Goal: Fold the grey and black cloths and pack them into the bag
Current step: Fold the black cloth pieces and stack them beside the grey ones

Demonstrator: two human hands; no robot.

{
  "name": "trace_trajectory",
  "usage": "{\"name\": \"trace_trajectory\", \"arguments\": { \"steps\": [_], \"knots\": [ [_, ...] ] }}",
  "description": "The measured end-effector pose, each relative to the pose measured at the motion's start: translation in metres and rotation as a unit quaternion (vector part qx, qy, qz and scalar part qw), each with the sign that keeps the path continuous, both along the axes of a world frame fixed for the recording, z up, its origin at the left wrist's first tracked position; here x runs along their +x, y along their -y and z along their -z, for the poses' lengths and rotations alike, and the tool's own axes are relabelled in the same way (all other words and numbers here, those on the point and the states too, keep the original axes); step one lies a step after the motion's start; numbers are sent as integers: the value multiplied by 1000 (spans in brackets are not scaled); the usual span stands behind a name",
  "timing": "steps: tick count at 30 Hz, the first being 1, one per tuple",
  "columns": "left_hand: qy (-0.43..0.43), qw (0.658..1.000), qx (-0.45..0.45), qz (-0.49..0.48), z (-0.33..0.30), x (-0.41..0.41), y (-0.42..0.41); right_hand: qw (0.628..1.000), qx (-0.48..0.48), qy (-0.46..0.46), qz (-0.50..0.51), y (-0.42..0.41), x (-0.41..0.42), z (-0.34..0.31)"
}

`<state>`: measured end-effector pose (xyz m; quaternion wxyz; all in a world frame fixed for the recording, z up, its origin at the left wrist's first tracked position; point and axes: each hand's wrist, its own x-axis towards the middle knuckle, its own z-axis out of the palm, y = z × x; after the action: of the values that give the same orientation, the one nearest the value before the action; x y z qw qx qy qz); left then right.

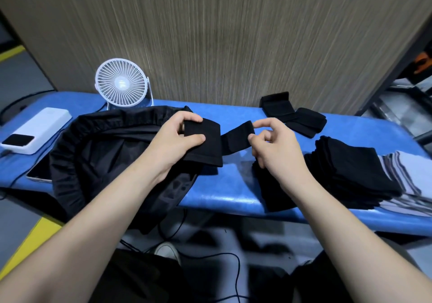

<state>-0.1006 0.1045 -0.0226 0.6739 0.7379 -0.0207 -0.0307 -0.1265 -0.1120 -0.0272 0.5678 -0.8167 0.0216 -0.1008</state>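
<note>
A black cloth [205,144] hangs in the air above the blue table [233,193], half folded. My left hand [177,139] grips its folded left part between thumb and fingers. My right hand [271,144] pinches the cloth's right end with thumb and forefinger. The black bag [98,153] lies open on the table at the left, under my left forearm. A stack of black cloths [350,172] sits at the right, with grey and white cloths [404,174] beyond it. Another black pile [271,188] lies below my right hand.
A white desk fan [121,83] stands at the back left. A white power bank [37,130] with a dark device on it lies at the far left, beside a tablet [39,172]. Folded black cloths [292,113] rest at the back. Cables trail on the floor.
</note>
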Motion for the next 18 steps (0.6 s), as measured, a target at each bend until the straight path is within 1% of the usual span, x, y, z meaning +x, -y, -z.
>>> {"name": "trace_trajectory", "arguments": {
  "steps": [2, 6, 8, 13, 15, 18],
  "knots": [
    [3, 1000, -13, 2, 1, 0, 0, 997, -67, 28, 4, 0, 1, 4],
    [-20, 999, -32, 5, 6, 0, 5, 991, -108, 74, -13, -8, -3, 5],
    [-37, 998, -40, 22, 8, -1, 10, 986, -130, 104, -29, -15, -7, 4],
    [-32, 995, -45, 79, 6, -8, 26, 957, -212, 182, -80, -32, -11, 7],
    [-40, 993, -68, 93, 3, -12, 31, 947, -226, 210, -94, -33, -10, 7],
    [-75, 985, -110, 111, -2, -15, 30, 950, -197, 210, -119, -32, -10, 5]
  ]
}}
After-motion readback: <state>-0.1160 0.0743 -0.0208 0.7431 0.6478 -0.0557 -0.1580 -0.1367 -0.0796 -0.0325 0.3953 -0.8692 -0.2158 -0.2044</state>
